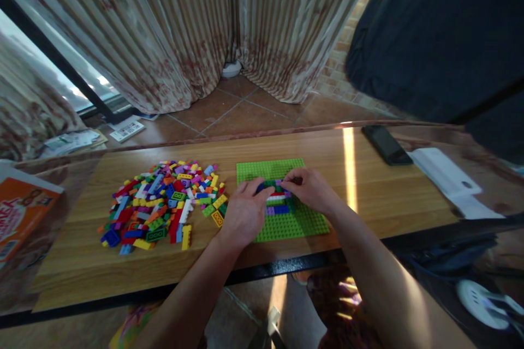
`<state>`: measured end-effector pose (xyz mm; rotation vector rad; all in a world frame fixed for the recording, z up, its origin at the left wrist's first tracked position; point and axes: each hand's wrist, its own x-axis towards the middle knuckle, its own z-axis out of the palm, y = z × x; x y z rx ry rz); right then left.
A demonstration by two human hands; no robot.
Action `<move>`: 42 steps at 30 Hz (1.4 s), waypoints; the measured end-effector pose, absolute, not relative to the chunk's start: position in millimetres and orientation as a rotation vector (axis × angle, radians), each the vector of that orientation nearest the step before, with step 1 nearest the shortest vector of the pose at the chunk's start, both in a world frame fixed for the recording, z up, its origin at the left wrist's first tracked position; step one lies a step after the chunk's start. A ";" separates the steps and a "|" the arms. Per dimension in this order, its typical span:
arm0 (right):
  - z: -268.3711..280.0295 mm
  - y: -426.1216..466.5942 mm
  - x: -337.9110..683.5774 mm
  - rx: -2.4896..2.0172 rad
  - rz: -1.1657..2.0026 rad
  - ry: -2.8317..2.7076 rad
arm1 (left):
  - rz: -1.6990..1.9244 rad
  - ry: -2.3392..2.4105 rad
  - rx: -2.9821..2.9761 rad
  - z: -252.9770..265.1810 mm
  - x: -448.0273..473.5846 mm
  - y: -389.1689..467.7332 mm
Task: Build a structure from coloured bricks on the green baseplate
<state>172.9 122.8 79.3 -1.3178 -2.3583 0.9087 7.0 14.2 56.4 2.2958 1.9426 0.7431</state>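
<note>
A long wooden table (368,185) carries everything. Left of its middle lies a wide heap of loose bricks (164,204) in many colours, reaching close to the green baseplate (303,223), which sits at the middle of the table and nearer its front edge than its back. A dark phone (386,144) lies near the back edge toward the right, and a white sheet (446,174) lies just beside it toward the right end. An orange box (20,210) lies off the left end.

On the baseplate stands a small brick build (279,202) of green, blue, white, red and purple rows. The left hand (244,212) rests on its left side, fingers curled over the top row. The right hand (311,190) presses on its upper right, fingertips bent down onto the bricks. Whether either hand pinches a separate brick cannot be told.
</note>
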 end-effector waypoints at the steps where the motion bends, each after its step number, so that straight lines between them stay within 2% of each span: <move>1: 79.6 122.1 173.4 -1.309 0.914 -2.367 | 0.697 1.950 2.318 56.4 7.7 13.8; 12: 90.6 96.6 163.9 -1.422 0.448 -2.578 | 0.589 2.032 2.321 55.5 14.5 13.7; 18: 89.4 88.0 153.9 -1.428 0.349 -2.643 | 0.522 2.047 2.319 57.7 14.6 12.0; 25: 82.9 87.0 152.7 -1.434 0.419 -2.548 | 0.569 2.043 2.276 56.0 17.1 11.4; 34: 83.6 88.5 156.2 -1.456 0.716 -2.317 | 0.919 1.942 2.139 50.5 10.2 13.7; 42: 76.5 89.0 160.5 -1.366 0.439 -2.428 | 1.021 2.025 2.113 45.1 14.4 14.4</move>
